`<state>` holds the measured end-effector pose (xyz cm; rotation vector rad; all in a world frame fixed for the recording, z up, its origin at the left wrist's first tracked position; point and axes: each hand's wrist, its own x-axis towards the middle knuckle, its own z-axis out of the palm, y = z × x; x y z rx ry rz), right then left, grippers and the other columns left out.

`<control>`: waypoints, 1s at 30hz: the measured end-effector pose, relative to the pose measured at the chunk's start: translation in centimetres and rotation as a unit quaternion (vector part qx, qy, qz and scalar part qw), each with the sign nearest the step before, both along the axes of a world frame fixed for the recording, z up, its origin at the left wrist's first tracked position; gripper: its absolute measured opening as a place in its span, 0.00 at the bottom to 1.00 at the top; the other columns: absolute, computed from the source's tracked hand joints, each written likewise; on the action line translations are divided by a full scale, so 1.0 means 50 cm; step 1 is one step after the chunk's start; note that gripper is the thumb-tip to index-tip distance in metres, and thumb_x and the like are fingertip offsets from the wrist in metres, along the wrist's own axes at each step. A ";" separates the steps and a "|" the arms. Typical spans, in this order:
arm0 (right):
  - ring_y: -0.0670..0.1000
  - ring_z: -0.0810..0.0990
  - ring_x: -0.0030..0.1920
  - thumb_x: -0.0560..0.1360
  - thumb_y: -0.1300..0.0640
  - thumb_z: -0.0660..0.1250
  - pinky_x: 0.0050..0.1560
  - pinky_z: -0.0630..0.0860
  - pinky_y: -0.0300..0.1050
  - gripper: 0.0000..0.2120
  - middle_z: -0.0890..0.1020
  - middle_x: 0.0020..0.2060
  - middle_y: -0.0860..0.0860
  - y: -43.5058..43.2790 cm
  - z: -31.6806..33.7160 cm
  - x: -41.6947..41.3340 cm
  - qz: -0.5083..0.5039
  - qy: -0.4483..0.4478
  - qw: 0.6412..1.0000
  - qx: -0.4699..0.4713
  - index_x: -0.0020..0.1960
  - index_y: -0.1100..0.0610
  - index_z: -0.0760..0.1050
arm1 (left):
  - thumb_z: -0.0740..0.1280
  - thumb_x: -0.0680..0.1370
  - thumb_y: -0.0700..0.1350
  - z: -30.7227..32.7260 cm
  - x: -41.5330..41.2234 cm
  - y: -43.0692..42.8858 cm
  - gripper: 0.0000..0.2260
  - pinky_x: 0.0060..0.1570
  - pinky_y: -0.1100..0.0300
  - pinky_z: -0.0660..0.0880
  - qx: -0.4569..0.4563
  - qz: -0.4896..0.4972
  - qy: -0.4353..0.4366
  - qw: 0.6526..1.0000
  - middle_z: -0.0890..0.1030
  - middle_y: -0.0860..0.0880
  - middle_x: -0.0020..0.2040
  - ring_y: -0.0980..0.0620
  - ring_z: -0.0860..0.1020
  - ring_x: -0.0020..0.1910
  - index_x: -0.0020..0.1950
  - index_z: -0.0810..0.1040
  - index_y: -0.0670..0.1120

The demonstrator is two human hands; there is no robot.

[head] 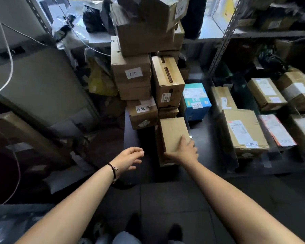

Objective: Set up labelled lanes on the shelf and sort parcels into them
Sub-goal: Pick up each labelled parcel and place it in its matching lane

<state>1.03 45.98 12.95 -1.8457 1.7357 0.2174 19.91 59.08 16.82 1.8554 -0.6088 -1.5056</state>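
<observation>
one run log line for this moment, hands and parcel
right hand: palm flat on plain brown parcel | left hand: empty, open, beside it | parcel: upright on dark shelf, left of boxes labelled 处理中

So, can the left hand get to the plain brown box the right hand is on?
Probably yes: the left hand is open and empty just left of the plain brown box, with only bare dark shelf between them.

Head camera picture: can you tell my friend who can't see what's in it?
A person's right hand presses on a plain cardboard box at a leaning parcel stack; the left hand hovers empty beside it.
</observation>
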 end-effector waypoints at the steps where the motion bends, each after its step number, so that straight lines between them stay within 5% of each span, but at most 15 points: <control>1: 0.67 0.65 0.70 0.63 0.33 0.76 0.69 0.67 0.62 0.55 0.60 0.73 0.61 0.005 -0.001 0.003 -0.013 -0.004 1.000 0.003 0.78 0.50 0.50 | 0.64 0.82 0.51 -0.003 0.011 0.004 0.05 0.56 0.54 0.76 0.004 0.001 0.001 1.000 0.81 0.52 0.59 0.52 0.80 0.57 0.57 0.77 0.54; 4: 0.67 0.65 0.70 0.63 0.35 0.75 0.68 0.68 0.59 0.55 0.61 0.72 0.61 0.004 0.005 -0.004 -0.053 -0.051 0.997 0.034 0.80 0.47 0.49 | 0.64 0.82 0.50 -0.006 0.039 0.002 0.06 0.60 0.51 0.75 0.002 0.004 0.002 1.000 0.81 0.51 0.59 0.50 0.79 0.58 0.58 0.77 0.53; 6: 0.62 0.72 0.67 0.59 0.34 0.74 0.61 0.75 0.50 0.54 0.68 0.71 0.58 0.006 0.035 -0.020 -0.142 -0.173 0.972 0.075 0.79 0.47 0.55 | 0.63 0.82 0.50 0.001 0.051 -0.007 0.06 0.62 0.50 0.74 -0.003 0.008 0.004 1.000 0.80 0.50 0.59 0.49 0.79 0.59 0.58 0.77 0.53; 9: 0.53 0.80 0.47 0.70 0.47 0.72 0.36 0.78 0.43 0.24 0.79 0.55 0.55 0.012 0.087 -0.049 -0.283 -0.406 0.851 0.174 0.64 0.49 0.70 | 0.63 0.83 0.50 0.012 0.054 -0.030 0.05 0.63 0.48 0.73 -0.015 0.006 0.012 1.000 0.80 0.50 0.59 0.49 0.79 0.59 0.56 0.77 0.53; 11: 0.56 0.81 0.49 0.72 0.48 0.70 0.42 0.79 0.49 0.24 0.80 0.54 0.59 0.016 0.110 -0.074 -0.298 -0.475 0.793 0.237 0.66 0.54 0.74 | 0.63 0.82 0.52 0.028 0.045 -0.045 0.06 0.61 0.49 0.73 -0.028 -0.012 0.016 0.999 0.80 0.50 0.60 0.50 0.79 0.58 0.56 0.77 0.54; 14: 0.62 0.80 0.57 0.57 0.40 0.77 0.54 0.77 0.58 0.40 0.82 0.58 0.61 0.020 0.144 -0.102 -0.287 -0.583 0.704 0.288 0.66 0.55 0.78 | 0.63 0.81 0.57 0.055 0.025 -0.072 0.10 0.58 0.52 0.74 -0.049 -0.041 0.038 0.997 0.79 0.51 0.61 0.50 0.79 0.60 0.58 0.76 0.55; 19: 0.67 0.78 0.60 0.68 0.35 0.60 0.59 0.73 0.59 0.36 0.77 0.67 0.63 0.034 0.207 -0.108 -0.259 -0.704 0.574 0.329 0.65 0.58 0.80 | 0.65 0.74 0.62 0.115 -0.024 -0.120 0.17 0.55 0.50 0.76 -0.077 -0.031 0.164 0.983 0.81 0.53 0.61 0.50 0.79 0.56 0.59 0.78 0.58; 25: 0.70 0.72 0.68 0.71 0.37 0.56 0.62 0.73 0.63 0.39 0.73 0.71 0.65 0.057 0.248 -0.120 -0.233 -0.741 0.546 0.315 0.73 0.62 0.73 | 0.70 0.70 0.65 0.156 -0.073 -0.141 0.25 0.68 0.39 0.69 -0.153 -0.049 0.298 0.941 0.82 0.48 0.62 0.46 0.77 0.60 0.62 0.81 0.55; 30: 0.65 0.76 0.65 0.76 0.47 0.51 0.66 0.73 0.66 0.32 0.79 0.65 0.66 0.045 0.246 -0.160 -0.298 -0.691 0.610 0.249 0.73 0.66 0.71 | 0.74 0.70 0.58 0.175 -0.105 -0.153 0.30 0.64 0.39 0.74 -0.189 -0.064 0.308 0.930 0.81 0.45 0.65 0.44 0.79 0.63 0.70 0.74 0.50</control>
